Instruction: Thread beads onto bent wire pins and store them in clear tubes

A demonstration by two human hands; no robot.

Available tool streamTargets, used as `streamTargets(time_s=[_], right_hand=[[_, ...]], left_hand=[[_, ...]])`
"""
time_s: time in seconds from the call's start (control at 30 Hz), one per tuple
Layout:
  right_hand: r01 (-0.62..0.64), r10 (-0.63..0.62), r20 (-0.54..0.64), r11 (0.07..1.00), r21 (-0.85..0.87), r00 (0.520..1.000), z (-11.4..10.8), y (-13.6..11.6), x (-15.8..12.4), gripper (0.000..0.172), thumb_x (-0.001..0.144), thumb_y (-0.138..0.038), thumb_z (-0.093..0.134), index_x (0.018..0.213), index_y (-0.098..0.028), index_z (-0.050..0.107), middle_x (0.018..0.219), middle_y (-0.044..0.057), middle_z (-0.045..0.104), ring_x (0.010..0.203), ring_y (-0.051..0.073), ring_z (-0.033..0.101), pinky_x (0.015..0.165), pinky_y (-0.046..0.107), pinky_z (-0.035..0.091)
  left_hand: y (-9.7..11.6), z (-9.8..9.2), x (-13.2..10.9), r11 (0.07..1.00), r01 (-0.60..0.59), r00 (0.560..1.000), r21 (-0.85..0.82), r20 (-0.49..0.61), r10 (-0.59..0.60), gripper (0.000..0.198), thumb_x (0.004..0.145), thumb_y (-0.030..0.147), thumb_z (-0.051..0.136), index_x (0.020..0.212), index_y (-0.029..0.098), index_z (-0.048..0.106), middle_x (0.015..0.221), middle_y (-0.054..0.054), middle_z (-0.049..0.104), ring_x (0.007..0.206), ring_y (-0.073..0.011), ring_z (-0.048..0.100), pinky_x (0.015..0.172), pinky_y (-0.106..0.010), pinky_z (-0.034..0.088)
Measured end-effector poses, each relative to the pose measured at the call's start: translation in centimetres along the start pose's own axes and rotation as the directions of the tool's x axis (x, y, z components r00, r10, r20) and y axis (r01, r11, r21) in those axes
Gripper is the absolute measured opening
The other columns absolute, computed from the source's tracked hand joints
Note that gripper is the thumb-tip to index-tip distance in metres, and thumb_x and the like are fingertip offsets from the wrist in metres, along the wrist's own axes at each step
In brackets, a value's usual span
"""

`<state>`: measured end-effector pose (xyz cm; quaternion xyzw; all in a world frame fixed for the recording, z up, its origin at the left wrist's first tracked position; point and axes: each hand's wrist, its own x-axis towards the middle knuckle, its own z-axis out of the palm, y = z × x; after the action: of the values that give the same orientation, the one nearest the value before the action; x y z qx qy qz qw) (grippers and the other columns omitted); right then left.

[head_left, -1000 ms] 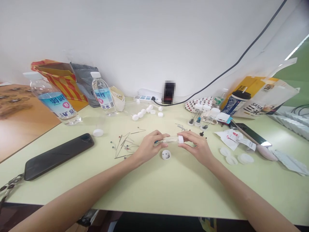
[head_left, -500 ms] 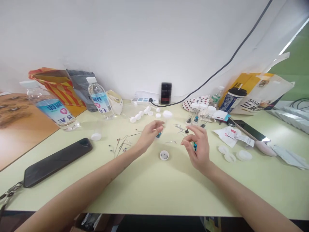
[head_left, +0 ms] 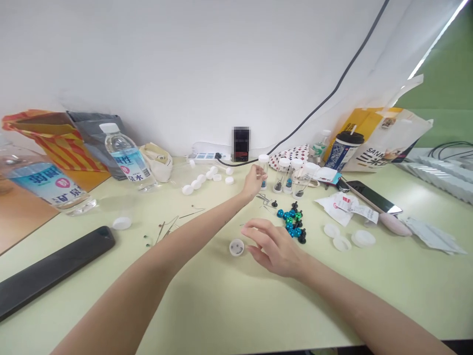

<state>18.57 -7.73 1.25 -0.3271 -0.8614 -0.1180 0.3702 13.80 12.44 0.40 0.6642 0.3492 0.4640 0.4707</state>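
Pale green and smooth, the table (head_left: 207,315) spreads beneath the fingers of both hands. Well to the right of them, against the wall, leans a yellow and white bag (head_left: 402,143); well to the left of the left fingers stands a water bottle (head_left: 127,160) with a blue label. The left hand (head_left: 254,182) reaches forward, its fingers closed round a clear capped tube (head_left: 263,166) that is upright and has something blue near the bottom. The right hand (head_left: 275,249) is nearer the body, fingers bent and parted, with the thumb apart from the forefinger. A patterned cup (head_left: 343,148) stands far to the right of the left fingers, and three more capped tubes (head_left: 283,172) stand just to their right. Immediately left of the right fingertips sits an upturned white cap (head_left: 231,248) with small grey bits inside; whether the thumb touches it, I cannot tell. Blue, green and black knobbed pieces (head_left: 289,227) lie bunched beyond the right fingers. Bent metal keys (head_left: 264,198) lie just this side of the left fingers, and thin metal rods (head_left: 166,229) rest well to the left of the right fingers.
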Motion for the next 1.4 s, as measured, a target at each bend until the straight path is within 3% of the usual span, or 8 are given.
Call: streamTargets(time_s=[0.17, 0.33, 0.53, 0.73, 0.9, 1.2, 1.3, 1.4], right_hand=[[0.034, -0.033, 0.017, 0.999, -0.008, 0.999, 0.1, -0.1, -0.1, 0.038, 0.091, -0.017, 0.043, 0.128, -0.02, 0.033, 0.11, 0.012, 0.061, 0.086, 0.016, 0.065, 0.058, 0.024, 0.051], [0.071, -0.071, -0.001, 0.997, -0.012, 0.997, -0.2, -0.7, 0.3, 0.039, 0.089, -0.012, 0.044, 0.126, -0.019, 0.034, 0.103, 0.011, 0.064, 0.087, 0.016, 0.065, 0.054, 0.023, 0.05], [0.071, -0.071, 0.015, 0.997, -0.008, 0.997, -0.1, -0.8, 0.1, 0.044, 0.089, -0.011, 0.041, 0.13, -0.021, 0.032, 0.104, 0.009, 0.063, 0.084, 0.015, 0.065, 0.052, 0.022, 0.048], [0.067, -0.067, 0.022, 0.998, 0.008, 0.997, 0.4, -0.9, 0.0, 0.043, 0.088, -0.007, 0.039, 0.129, -0.021, 0.034, 0.106, 0.008, 0.062, 0.085, 0.013, 0.064, 0.053, 0.021, 0.048], [0.077, -0.076, 0.031, 0.997, -0.02, 0.997, 0.1, -0.5, 0.0, 0.043, 0.085, -0.005, 0.04, 0.126, -0.019, 0.037, 0.108, 0.009, 0.061, 0.086, 0.014, 0.064, 0.053, 0.022, 0.046], [-0.059, 0.059, 0.028, 0.998, 0.002, 0.998, 0.0, 0.4, -0.2, 0.037, 0.091, -0.012, 0.04, 0.127, -0.021, 0.038, 0.112, 0.011, 0.059, 0.072, 0.011, 0.061, 0.054, 0.022, 0.045], [-0.133, 0.133, 0.008, 0.99, 0.043, 0.991, 0.3, 0.8, -0.4, 0.035, 0.092, -0.013, 0.041, 0.126, -0.021, 0.039, 0.112, 0.011, 0.057, 0.069, 0.01, 0.059, 0.053, 0.021, 0.044], [-0.253, 0.256, -0.04, 0.965, 0.068, 0.966, 0.4, 1.7, -0.7, 0.034, 0.092, -0.014, 0.041, 0.125, -0.022, 0.041, 0.116, 0.012, 0.054, 0.064, 0.009, 0.056, 0.051, 0.022, 0.042]], left_hand=[[-0.9, 0.4, 0.6, 0.986, -0.035, 0.996, 0.162, 0.081, 0.022, 0.024, 0.075, 0.008, 0.059, 0.088, 0.02, 0.043, 0.091, -0.005, 0.058, 0.088, -0.0173, 0.059, 0.082, -0.035, 0.044], [-1.1, -2.5, 0.2, 0.922, -0.076, 0.993, 0.379, 0.108, 0.038, 0.04, 0.072, 0.013, 0.068, 0.104, 0.017, 0.044, 0.117, -0.016, 0.055, 0.108, -0.0233, 0.055, 0.089, -0.035, 0.043], [0.0, -10.4, 0.5, 0.686, -0.05, 0.995, 0.726, -0.025, 0.099, 0.03, 0.088, 0.02, 0.047, 0.117, 0.015, 0.046, 0.129, -0.019, 0.047, 0.127, -0.0294, 0.038, 0.104, -0.044, 0.028], [1.3, -19.8, 0.7, 0.374, 0.138, 0.982, 0.917, -0.176, 0.068, 0.042, 0.077, 0.007, 0.047, 0.119, 0.009, 0.047, 0.136, -0.028, 0.038, 0.136, -0.0391, 0.019, 0.103, -0.057, 0.017], [1.9, -24.5, 0.6, 0.212, 0.251, 0.968, 0.944, -0.245, -0.057, 0.039, 0.074, 0.015, 0.058, 0.109, 0.001, 0.051, 0.113, -0.037, 0.054, 0.121, -0.048, 0.039, 0.091, -0.058, 0.03], [8.5, -23.0, 0.1, 0.197, 0.091, 0.995, 0.976, -0.099, 0.033, 0.031, 0.077, 0.038, 0.065, 0.098, 0.018, 0.055, 0.111, -0.013, 0.06, 0.107, -0.0302, 0.054, 0.09, -0.038, 0.04], [10.8, -20.6, -1.6, 0.5, -0.055, 0.986, 0.865, -0.032, 0.163, 0.029, 0.073, 0.039, 0.069, 0.089, 0.019, 0.056, 0.092, -0.006, 0.065, 0.087, -0.0224, 0.061, 0.079, -0.033, 0.044], [11.3, -17.7, -4.3, 0.736, -0.084, 0.995, 0.672, 0.017, 0.098, 0.039, 0.067, 0.035, 0.075, 0.095, 0.019, 0.052, 0.086, -0.003, 0.067, 0.07, -0.0159, 0.059, 0.064, -0.028, 0.044]])
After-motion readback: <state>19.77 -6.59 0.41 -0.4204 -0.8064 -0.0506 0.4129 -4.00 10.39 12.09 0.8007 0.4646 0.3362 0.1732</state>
